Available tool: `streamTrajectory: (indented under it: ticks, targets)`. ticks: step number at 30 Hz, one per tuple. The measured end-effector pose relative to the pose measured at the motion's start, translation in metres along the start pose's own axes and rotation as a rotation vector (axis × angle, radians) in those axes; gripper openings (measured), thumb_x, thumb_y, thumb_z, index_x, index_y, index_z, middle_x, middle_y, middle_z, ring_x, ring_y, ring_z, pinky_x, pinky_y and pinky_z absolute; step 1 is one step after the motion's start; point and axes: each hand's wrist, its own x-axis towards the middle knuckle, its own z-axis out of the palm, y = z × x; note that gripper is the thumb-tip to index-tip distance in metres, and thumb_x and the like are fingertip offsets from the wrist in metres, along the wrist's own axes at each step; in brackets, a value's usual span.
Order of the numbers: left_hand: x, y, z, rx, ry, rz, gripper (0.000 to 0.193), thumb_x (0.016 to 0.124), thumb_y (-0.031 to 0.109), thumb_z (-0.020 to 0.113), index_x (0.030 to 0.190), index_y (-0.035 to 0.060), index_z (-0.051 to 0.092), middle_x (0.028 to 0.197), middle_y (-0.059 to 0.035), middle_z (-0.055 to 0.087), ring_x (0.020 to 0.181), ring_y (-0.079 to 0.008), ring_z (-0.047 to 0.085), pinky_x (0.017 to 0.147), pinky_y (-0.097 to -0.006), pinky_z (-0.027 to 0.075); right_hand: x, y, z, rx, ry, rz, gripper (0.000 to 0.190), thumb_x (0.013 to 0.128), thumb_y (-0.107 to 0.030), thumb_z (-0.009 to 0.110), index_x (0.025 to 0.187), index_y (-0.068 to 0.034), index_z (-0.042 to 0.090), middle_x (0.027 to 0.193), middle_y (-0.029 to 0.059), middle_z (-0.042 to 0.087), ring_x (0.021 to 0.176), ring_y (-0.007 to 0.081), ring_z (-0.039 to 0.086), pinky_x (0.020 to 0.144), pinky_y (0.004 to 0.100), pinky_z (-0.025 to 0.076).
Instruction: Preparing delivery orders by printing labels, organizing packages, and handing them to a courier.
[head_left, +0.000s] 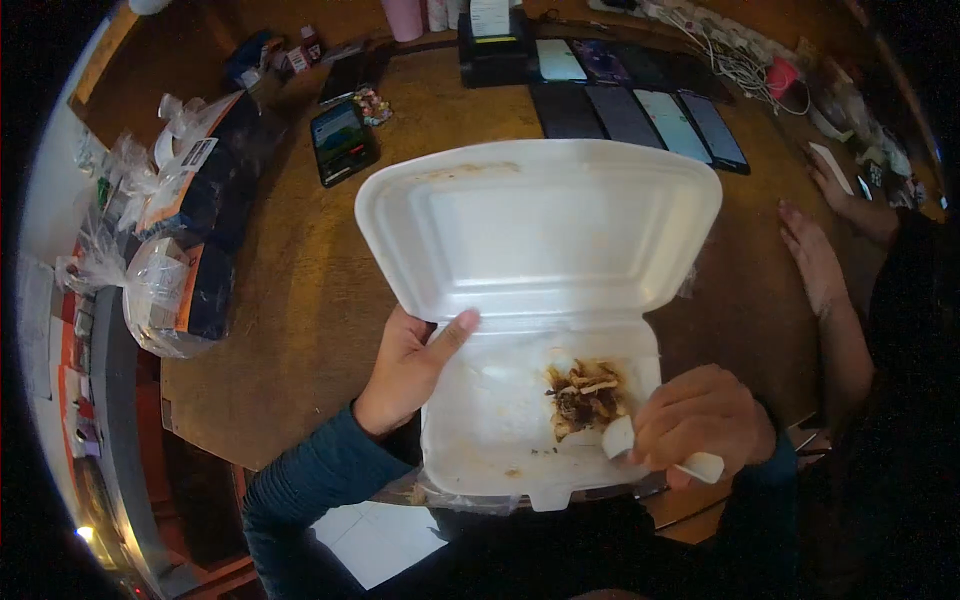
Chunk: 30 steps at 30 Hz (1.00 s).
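Observation:
A white foam takeaway box (495, 405) lies before me with its lid (540, 217) raised. Brown food scraps (589, 397) sit in the right part of its base, and stains mark the foam around them. My left hand (412, 360) grips the box at the left end of the hinge, thumb on the inside. In my right hand (705, 416), over the base's right edge, is a white utensil (619, 437), probably a plastic spoon. One end points at the scraps and the other shows below my fingers; the middle is hidden by the hand.
Several smartphones (645, 124) lie in rows at the back right, beside a black receipt printer (495, 52). Another phone (345, 142) rests at the back left. Plastic-wrapped dark packages (202, 292) line the left edge. Another person's hands (806, 247) are at the right, near tangled white cables (739, 64).

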Motion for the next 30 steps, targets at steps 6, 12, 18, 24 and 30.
streamTrajectory:
  ticks: [6, 12, 18, 24, 30]
  targets:
    - [0.000, 0.005, 0.000, 0.019, -0.037, -0.024, 0.027, 0.078, 0.006, 0.050, 0.102, -0.0007, 0.041, 0.097, -0.0060, 0.051, 0.087, -0.0100, 0.047, 0.076, -0.0224, 0.036, 0.005, 0.002, 0.001, -0.032, 0.083, -0.136, 0.022, 0.077, -0.022, 0.050, 0.069, -0.002, 0.050, 0.064, 0.0109, 0.058, 0.055, 0.0190, 0.056, 0.046, 0.0254, 0.047]
    - [0.001, 0.004, 0.000, -0.019, -0.054, -0.032, 0.027, 0.078, 0.006, 0.049, 0.102, -0.0003, 0.041, 0.096, -0.0063, 0.051, 0.086, -0.0098, 0.047, 0.075, -0.0221, 0.038, 0.004, 0.007, 0.007, 0.009, 0.141, -0.281, 0.021, 0.077, -0.021, 0.050, 0.070, -0.001, 0.050, 0.064, 0.0121, 0.058, 0.056, 0.0205, 0.056, 0.046, 0.0252, 0.047]
    - [0.001, 0.004, 0.000, 0.009, -0.052, -0.013, 0.026, 0.078, 0.007, 0.049, 0.102, -0.0004, 0.042, 0.094, -0.0060, 0.052, 0.084, -0.0096, 0.048, 0.074, -0.0223, 0.038, 0.004, 0.005, 0.009, -0.035, 0.017, -0.180, 0.023, 0.077, -0.024, 0.050, 0.071, -0.002, 0.050, 0.064, 0.0102, 0.057, 0.053, 0.0191, 0.055, 0.044, 0.0252, 0.046]
    - [0.000, 0.003, -0.001, 0.030, -0.062, 0.034, 0.025, 0.078, 0.008, 0.050, 0.101, -0.0004, 0.044, 0.092, -0.0061, 0.053, 0.084, -0.0099, 0.049, 0.074, -0.0226, 0.038, 0.006, 0.000, 0.005, -0.062, 0.016, -0.110, 0.018, 0.066, -0.016, 0.060, 0.066, -0.002, 0.049, 0.061, 0.0068, 0.051, 0.051, 0.0172, 0.053, 0.042, 0.0262, 0.044]
    - [0.001, 0.002, 0.000, 0.036, -0.061, 0.046, 0.025, 0.078, 0.008, 0.050, 0.100, -0.0008, 0.044, 0.092, -0.0066, 0.053, 0.084, -0.0104, 0.049, 0.074, -0.0233, 0.039, 0.002, 0.000, 0.002, -0.217, 0.037, -0.104, 0.023, 0.075, -0.026, 0.052, 0.071, -0.004, 0.050, 0.062, 0.0081, 0.056, 0.052, 0.0179, 0.055, 0.042, 0.0244, 0.044]
